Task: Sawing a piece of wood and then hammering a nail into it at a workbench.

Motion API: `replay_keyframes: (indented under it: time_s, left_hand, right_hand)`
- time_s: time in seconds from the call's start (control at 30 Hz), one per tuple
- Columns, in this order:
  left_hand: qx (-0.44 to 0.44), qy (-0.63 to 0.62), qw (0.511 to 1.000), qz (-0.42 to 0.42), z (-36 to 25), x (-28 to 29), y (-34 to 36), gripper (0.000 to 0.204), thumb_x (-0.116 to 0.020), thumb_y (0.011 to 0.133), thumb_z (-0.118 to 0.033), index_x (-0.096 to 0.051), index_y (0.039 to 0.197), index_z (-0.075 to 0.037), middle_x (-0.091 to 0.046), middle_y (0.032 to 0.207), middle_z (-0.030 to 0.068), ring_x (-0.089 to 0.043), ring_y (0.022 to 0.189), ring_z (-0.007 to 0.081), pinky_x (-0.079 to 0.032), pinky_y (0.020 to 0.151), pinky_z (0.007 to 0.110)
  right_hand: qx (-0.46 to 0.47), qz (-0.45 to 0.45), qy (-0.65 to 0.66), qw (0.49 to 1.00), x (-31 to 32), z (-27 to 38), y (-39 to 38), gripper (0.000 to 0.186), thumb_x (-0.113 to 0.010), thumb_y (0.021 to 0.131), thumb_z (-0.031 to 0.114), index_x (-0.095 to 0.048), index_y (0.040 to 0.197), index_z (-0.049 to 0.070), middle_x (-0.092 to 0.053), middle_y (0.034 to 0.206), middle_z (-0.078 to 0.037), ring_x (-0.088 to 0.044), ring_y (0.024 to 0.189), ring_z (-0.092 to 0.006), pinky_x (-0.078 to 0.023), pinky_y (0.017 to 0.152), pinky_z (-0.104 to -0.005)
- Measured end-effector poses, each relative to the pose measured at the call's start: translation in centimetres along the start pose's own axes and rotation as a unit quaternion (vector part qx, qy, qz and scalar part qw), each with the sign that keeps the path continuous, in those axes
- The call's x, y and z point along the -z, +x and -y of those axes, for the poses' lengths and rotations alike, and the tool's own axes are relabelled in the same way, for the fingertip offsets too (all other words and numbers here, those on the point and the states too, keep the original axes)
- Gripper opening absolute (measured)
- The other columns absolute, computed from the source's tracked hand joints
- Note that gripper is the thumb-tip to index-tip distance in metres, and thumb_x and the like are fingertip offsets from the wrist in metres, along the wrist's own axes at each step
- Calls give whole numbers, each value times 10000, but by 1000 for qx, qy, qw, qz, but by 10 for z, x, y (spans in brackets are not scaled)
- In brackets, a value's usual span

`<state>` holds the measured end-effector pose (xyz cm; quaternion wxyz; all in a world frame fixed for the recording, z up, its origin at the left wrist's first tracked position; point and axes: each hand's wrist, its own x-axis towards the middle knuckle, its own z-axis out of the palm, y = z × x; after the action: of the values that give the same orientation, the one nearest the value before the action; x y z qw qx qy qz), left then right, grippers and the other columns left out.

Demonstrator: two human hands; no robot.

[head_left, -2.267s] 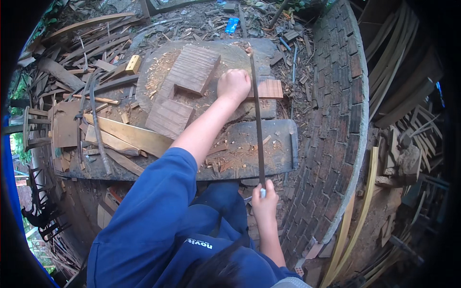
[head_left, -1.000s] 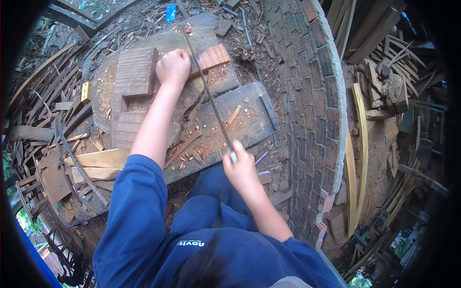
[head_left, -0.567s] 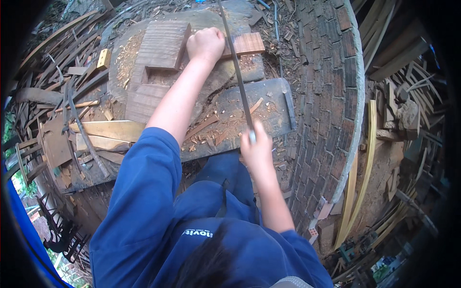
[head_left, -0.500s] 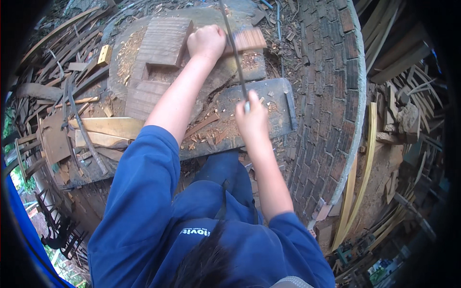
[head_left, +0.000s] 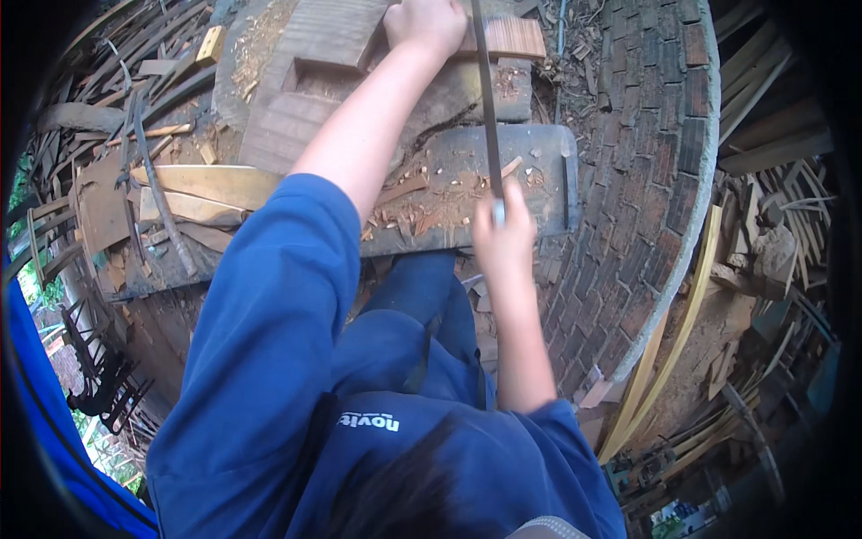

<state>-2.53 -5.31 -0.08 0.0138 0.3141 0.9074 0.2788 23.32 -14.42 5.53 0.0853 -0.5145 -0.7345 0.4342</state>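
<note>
My right hand [head_left: 505, 229] is closed around the pale handle of a long-bladed tool [head_left: 488, 117]. Its narrow dark blade points away from me, nearly edge-on, and passes just right of my other hand; the far end leaves the picture. Near the top edge, my left hand [head_left: 429, 27] is closed in a fist on a reddish-brown wooden piece [head_left: 512, 38], whose right end sticks out beyond the blade. Whether the blade touches that piece cannot be made out. A thick notched wooden block [head_left: 328, 40] lies beside my left hand.
Wood chips lie over a worn dark board [head_left: 548, 148] in front of me. Pale planks [head_left: 220, 185] and a bent stick [head_left: 163, 211] are at left, near a small yellow block [head_left: 211, 45]. A curved brick surface [head_left: 628, 198] runs along the right, with scrap wood beyond.
My right hand and the blade have drawn nearer to my body. My left hand stays closed on the wooden piece. The whole view has shifted, so the work sits higher in the picture.
</note>
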Motion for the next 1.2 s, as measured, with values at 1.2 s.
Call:
replay_keyframes:
  time_s: [1.2]
  left_hand:
    - [-60,-45,995,-68,13,-9,-8,369,-490,924,-318,-730,810,-61,-706,840,191,-679,802,390,-524,756,503]
  right_hand:
    - [-222,-133,-111,959,46,-183,-256,123,-599,893,60,-600,982,-26,-646,757,-200,-667,668,-323,-501,596,-386]
